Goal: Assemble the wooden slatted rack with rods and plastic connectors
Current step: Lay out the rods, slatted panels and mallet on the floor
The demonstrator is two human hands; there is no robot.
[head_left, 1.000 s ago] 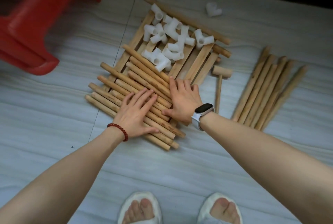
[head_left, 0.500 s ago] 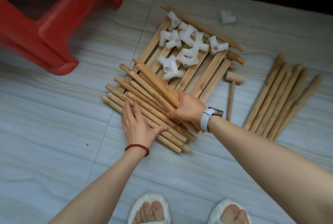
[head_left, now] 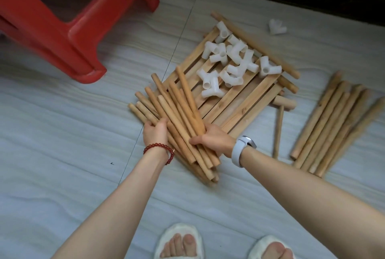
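Rods (head_left: 179, 121) that lay spread under 2 flat palms were now gathered, left hand (head_left: 155, 131) and right hand (head_left: 214, 139) curling fingers around the bundle on the floor near the slatted panel (head_left: 245, 100), suggesting sorting before assembly.

Floor (head_left: 62, 133), pale tile. Short rods (head_left: 179, 117), one bundle, gripped between left hand (head_left: 155, 131) and right hand (head_left: 214, 139). Slat panel (head_left: 239, 104) flat beyond, bearing white connectors (head_left: 235, 65); one more connector (head_left: 277, 26) lying apart. Mallet (head_left: 280, 117) just right of the panel. Long rods (head_left: 333, 127), far right. Red stool (head_left: 62, 23), upper left. Slippers (head_left: 179, 240) at bottom edge.
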